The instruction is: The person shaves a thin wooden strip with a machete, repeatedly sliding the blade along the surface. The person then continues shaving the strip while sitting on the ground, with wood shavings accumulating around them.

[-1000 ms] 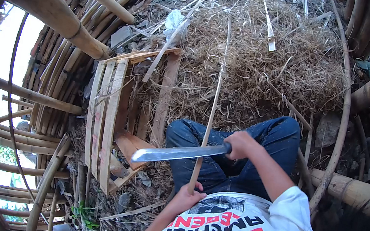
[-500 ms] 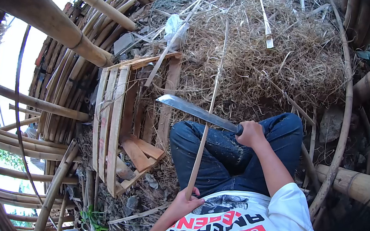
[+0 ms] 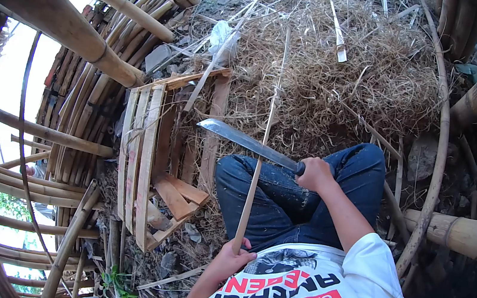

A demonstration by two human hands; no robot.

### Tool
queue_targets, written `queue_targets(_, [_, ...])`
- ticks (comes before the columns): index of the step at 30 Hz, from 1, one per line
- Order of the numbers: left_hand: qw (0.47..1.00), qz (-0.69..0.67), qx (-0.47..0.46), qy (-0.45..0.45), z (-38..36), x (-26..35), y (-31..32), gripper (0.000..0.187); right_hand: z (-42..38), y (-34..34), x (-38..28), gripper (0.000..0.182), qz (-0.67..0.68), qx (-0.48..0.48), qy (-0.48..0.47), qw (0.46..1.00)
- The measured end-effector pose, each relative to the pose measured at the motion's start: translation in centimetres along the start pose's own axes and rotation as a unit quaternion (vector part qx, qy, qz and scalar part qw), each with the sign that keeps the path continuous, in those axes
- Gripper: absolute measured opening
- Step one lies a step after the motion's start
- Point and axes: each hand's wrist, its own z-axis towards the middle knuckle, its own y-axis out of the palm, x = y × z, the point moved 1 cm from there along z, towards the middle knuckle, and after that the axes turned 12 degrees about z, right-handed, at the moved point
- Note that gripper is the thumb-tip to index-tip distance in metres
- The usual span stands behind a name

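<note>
My right hand (image 3: pixel 315 175) is closed round the dark handle of a machete (image 3: pixel 251 144). Its long blade points left across my lap, its curved tip out past my knee. A thin, long bamboo strip (image 3: pixel 251 196) runs from my waist up over the fibre pile. At its near end my left hand (image 3: pixel 231 261) grips the strip beside my shirt. The blade crosses the strip just above my crossed legs, overlapping it in this view.
A slatted wooden crate (image 3: pixel 143 160) lies tipped at the left, loose boards inside. Curly bamboo shavings (image 3: pixel 342 96) cover the ground ahead, with a plastic bag (image 3: pixel 222 41) nearby. Bamboo poles (image 3: pixel 438 145) stand along both sides, and a thick one (image 3: pixel 456 235) lies at my right.
My left hand and the strip's near end have shifted slightly left. My right hand and the machete have moved a little left too. The whole view has drifted slightly.
</note>
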Motion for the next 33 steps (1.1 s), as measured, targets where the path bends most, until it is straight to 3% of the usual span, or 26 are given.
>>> queue_targets(8, [1.0,-0.016,-0.018,0.005,0.7,-0.2,0.3,0.028,-5.0,3.1,-2.7,0.023,0.184,-0.008,0.014,0.983])
queue_targets(12, [0.999,-0.035,-0.022,0.005,1.4,-1.2,-0.3,0.029,-7.3,4.3,-3.9,0.024,0.173,-0.072,-0.033,0.982])
queue_targets(14, [1.0,-0.01,-0.012,0.013,1.6,-1.5,-0.5,0.029,-6.8,3.7,-4.5,0.026,0.062,-0.126,-0.106,0.984])
queue_targets(15, [1.0,-0.026,-0.018,0.001,1.6,-1.6,-0.7,0.029,-5.9,2.8,-4.7,0.026,0.056,-0.121,-0.111,0.985])
queue_targets(17, [1.0,0.005,-0.001,0.015,1.7,-2.0,-0.5,0.029,-3.9,1.2,-5.1,0.027,-0.049,-0.2,-0.13,0.97])
queue_targets(20, [1.0,0.004,0.01,0.02,0.6,-0.8,-0.1,0.027,-0.8,-1.1,-4.4,0.023,-0.122,-0.172,-0.162,0.964])
queue_targets(22, [0.999,-0.034,-0.017,0.011,-0.7,-0.3,-0.7,0.028,1.2,-2.2,-2.9,0.025,-0.113,-0.108,-0.093,0.983])
queue_targets(25, [0.998,-0.05,-0.036,0.012,-1.1,0.4,-0.8,0.029,2.3,-2.9,-1.5,0.026,0.023,0.011,0.065,0.998])
queue_targets(30, [0.997,-0.028,-0.05,0.059,0.9,0.1,-0.6,0.026,-0.3,-0.3,-4.6,0.027,0.133,0.017,0.109,0.985])
queue_targets(31, [0.997,-0.025,-0.052,0.048,1.3,0.0,-0.8,0.028,-1.3,0.7,-5.0,0.027,0.136,0.033,0.079,0.987])
queue_targets(33, [0.998,-0.022,-0.055,0.03,2.0,0.1,-1.3,0.03,-3.8,1.9,-6.7,0.028,0.121,-0.03,0.034,0.992])
